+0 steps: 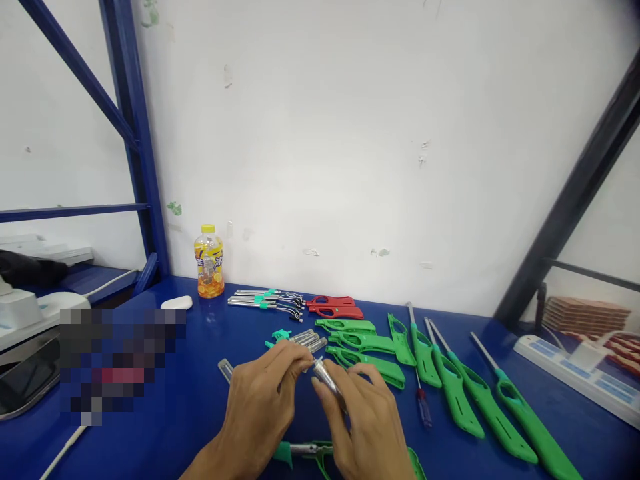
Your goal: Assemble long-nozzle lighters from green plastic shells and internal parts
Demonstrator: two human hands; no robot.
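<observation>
Blue tabletop (200, 340) beneath: the right hand (367, 417) pinches a silvery cylinder (327, 380) between thumb and fingers; the left hand (263, 393), fingertips closed together, meets its tip, any hold there unclear.

The right hand (364, 420) holds a metal tube (327, 380) at a tilt; the left hand (263, 400) has its fingertips at the tube's upper end. Both are above the blue table (200, 347). Beyond them lie green handles (364, 341) and, farther back, red handles (335, 307). Green lighters (457, 397) and a screwdriver (423, 407) lie to the right; a bottle (209, 261) stands near the wall (320, 133).
</observation>
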